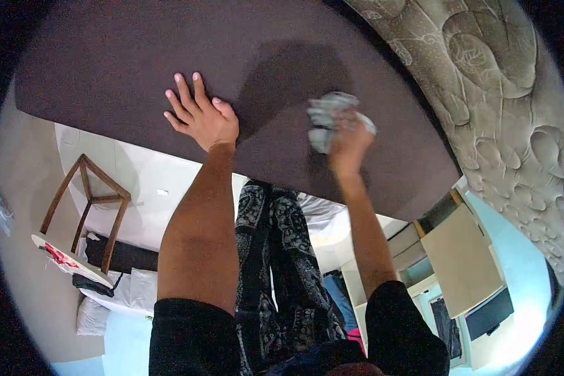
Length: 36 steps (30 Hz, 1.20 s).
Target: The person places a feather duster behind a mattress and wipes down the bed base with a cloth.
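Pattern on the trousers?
White paisley-like print on the black trousers; shows best in the head view.

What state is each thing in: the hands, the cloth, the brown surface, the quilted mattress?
Left hand: spread, palm down on brown surface.
Right hand: gripping cloth, blurred.
Cloth: bunched.
Brown surface: partly shadowed.
Quilted mattress: uncovered where visible.

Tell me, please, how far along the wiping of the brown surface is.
Done: no wiped track shows on the brown surface, so I cannot tell how much is finished. In hand: the right hand holds the pale cloth, blurred as if wiping; the left hand is spread on the surface. Left: perhaps more wiping, though no stain stands out.
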Tool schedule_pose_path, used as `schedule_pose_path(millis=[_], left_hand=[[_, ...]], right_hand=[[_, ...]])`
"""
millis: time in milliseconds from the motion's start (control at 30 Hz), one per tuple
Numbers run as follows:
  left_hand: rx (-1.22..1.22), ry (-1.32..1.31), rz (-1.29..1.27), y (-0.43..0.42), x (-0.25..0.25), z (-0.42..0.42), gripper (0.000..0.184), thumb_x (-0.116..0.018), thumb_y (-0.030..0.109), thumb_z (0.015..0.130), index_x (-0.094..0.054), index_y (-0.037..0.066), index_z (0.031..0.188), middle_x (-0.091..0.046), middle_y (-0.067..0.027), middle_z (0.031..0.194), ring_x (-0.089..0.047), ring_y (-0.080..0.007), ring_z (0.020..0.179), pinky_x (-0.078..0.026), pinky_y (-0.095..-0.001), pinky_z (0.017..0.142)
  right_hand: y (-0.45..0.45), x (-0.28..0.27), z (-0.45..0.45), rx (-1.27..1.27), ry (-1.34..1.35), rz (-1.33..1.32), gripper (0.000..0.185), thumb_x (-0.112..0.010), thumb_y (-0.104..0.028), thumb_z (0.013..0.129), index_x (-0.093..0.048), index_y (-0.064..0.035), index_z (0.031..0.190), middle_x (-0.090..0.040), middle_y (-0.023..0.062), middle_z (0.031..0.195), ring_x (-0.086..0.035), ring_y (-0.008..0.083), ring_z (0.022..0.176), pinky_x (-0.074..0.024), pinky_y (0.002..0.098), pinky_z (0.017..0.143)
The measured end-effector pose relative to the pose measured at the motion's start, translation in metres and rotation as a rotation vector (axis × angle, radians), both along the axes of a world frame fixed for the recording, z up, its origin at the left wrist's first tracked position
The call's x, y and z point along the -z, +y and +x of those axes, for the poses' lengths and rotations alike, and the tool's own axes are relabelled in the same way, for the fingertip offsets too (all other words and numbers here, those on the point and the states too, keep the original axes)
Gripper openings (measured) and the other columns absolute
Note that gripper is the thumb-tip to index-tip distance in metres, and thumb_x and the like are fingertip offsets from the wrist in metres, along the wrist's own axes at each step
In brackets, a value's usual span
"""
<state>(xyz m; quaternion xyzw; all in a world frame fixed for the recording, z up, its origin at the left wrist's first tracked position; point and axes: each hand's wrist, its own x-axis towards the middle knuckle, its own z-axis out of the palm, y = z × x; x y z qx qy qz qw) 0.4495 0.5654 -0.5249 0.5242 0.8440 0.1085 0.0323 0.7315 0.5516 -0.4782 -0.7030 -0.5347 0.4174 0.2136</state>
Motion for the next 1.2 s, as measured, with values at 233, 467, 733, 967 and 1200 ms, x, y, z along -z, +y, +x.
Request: schedule_pose_path(millis=[233, 467, 733, 967, 1200], left_hand=[[-0.025, -0.036, -0.017, 0.001, -0.002, 0.0, 0.063, -0.042, 0.028, 0.093, -0.042, 0.023, 0.155, -0.022, -0.0049, 0.17, -0.015, -0.0376, 0.157, -0.005, -0.0669, 0.122], [-0.018, -0.032, -0.022, 0.0, 0.0, 0.0, 0.063, -0.043, 0.029, 0.092, -0.043, 0.023, 0.155, -0.022, -0.0049, 0.17, -0.015, -0.0372, 0.157, -0.005, -0.0669, 0.122], [-0.01, -0.013, 0.002, -0.001, 0.004, -0.001, 0.061, -0.043, 0.03, 0.093, -0.046, 0.021, 0.152, -0.024, -0.0072, 0.169, -0.016, -0.0393, 0.156, -0.007, -0.0687, 0.121], [-0.007, -0.011, 0.052, 0.0, 0.002, 0.0, 0.057, -0.043, 0.03, 0.096, -0.046, 0.021, 0.152, -0.028, -0.0064, 0.168, -0.02, -0.0377, 0.155, -0.011, -0.0678, 0.12], [-0.008, -0.006, 0.075, -0.001, 0.006, 0.003, 0.056, -0.044, 0.03, 0.095, -0.048, 0.02, 0.15, -0.03, -0.0065, 0.167, -0.022, -0.0395, 0.154, -0.012, -0.0686, 0.12]], right_hand=[[-0.16, 0.013, 0.204, 0.355, -1.035, -0.037, 0.063, -0.059, -0.018, 0.093, -0.04, 0.0031, 0.148, -0.051, 0.0336, 0.133, -0.048, 0.0514, 0.122, -0.04, 0.0598, 0.104], [-0.155, 0.035, -0.009, -0.077, -0.885, 0.159, 0.055, -0.053, -0.028, 0.096, -0.049, -0.01, 0.147, -0.048, 0.0268, 0.134, -0.048, 0.0448, 0.12, -0.0355, 0.0616, 0.101], [-0.192, 0.018, -0.096, -0.395, -0.36, 0.157, 0.046, -0.068, -0.023, 0.091, -0.061, -0.0161, 0.136, -0.05, 0.0174, 0.138, -0.045, 0.0353, 0.129, -0.0338, 0.0535, 0.107], [-0.203, 0.02, 0.152, 0.589, -0.676, 0.021, 0.048, -0.059, -0.038, 0.102, -0.059, -0.0008, 0.132, -0.066, 0.0192, 0.119, -0.066, 0.0367, 0.103, -0.0547, 0.0519, 0.088], [-0.066, 0.063, 0.066, 0.279, -0.856, 0.457, 0.038, -0.054, -0.016, 0.099, -0.055, 0.0057, 0.129, -0.058, 0.0256, 0.13, -0.053, 0.0415, 0.123, -0.0402, 0.0536, 0.105]])
